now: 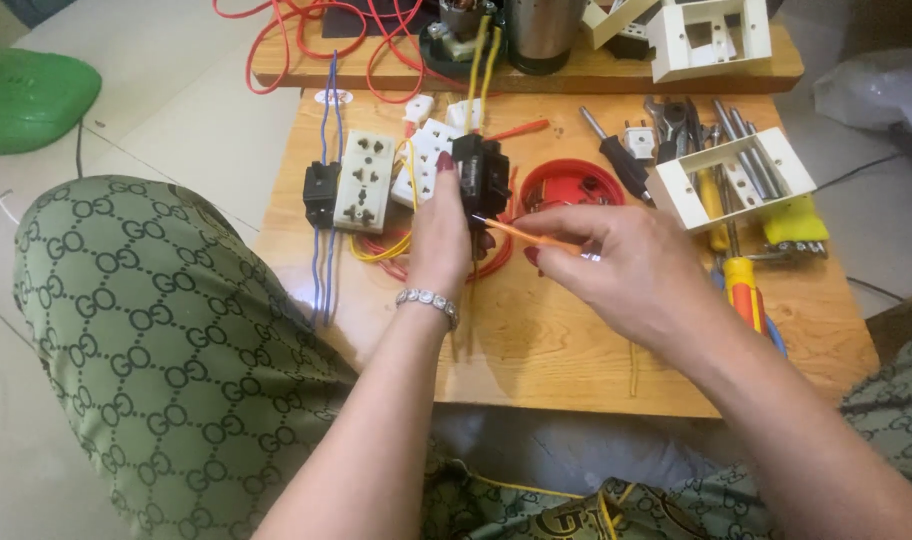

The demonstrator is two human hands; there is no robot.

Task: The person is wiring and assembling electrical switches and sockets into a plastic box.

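Holding a black switch (479,172) above the counter (536,340), our left hand (439,235) fingers grip it; right hand (616,262) fingers pinch an orange wire (521,234). Sockets (364,181) and red lid (572,184) crowd it; near edge lies bare.

head camera: sitting on the person's head, looking steeply down and forward | range: viewing close, both forearms entering from the bottom edge | framing: wooden board (576,360) filling the centre, patterned knee (146,330) at left, floor showing around | shared views: only one view running
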